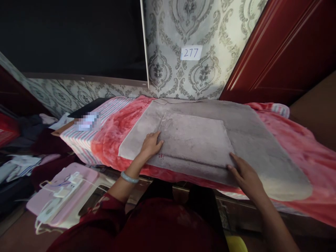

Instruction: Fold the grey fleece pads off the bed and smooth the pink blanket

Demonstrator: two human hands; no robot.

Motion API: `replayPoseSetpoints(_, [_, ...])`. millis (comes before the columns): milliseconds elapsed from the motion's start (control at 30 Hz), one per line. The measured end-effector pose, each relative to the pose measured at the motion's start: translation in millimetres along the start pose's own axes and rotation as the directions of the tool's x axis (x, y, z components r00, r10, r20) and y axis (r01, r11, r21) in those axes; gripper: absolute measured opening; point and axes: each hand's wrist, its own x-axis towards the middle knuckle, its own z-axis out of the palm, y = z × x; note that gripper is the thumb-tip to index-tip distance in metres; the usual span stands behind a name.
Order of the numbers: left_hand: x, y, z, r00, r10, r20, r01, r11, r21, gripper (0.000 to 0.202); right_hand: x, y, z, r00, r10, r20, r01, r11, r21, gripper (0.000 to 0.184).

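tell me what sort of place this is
Most likely a room in someone's home: there is a large flat-screen television, damask-patterned wallpaper, and what look like heaped clothes at the left. Which room exactly, I can't tell.

A dark screen (78, 38) occupies the upper left. In the upper middle is one paper (196, 53) (it says 277).

A: what's that thing (88, 121) on the striped cloth (115, 105), left side?
B: no clue, it's pixelated lol. Red mark (161, 156) on the grey cloth (194, 140) is too tiny to read too.
A: and the yellow thing (236, 244)?
B: mostly cropped by the near edge. TV (78, 38) gets chopped off far left.
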Motion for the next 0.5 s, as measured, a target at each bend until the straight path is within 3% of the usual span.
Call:
replayPoseSetpoints(267, [10,-4,6.5,0.999,-0.026,-0.037,0.023,0.995,-0.094,0.065,14,-10,5,0.975,0.210,-0.074,-0.204,0.976,0.080,0.063])
replayPoseSetpoints(500, [32,4,-7.5,0.967,-0.220,0.125,0.215,0.975,0.049,0.074,32,-16,8,0.948,0.303,-0.095,-0.306,0.952,-0.020,0.058])
